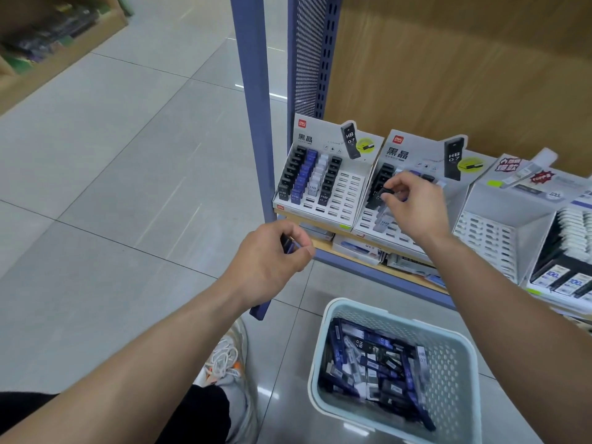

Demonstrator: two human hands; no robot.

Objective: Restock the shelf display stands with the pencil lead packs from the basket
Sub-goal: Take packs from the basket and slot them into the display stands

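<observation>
The right hand (413,208) pinches one black lead pack (387,191) over the second display stand (368,223); the left hand (272,254) curls round a few spares (288,245) — the rest lie loose in the basket (461,357). Light, stiff, slick cases, I judge — best gripped by the upper end

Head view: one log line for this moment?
right hand pinches black pack over middle stand | left hand holds packs | basket part full
</observation>
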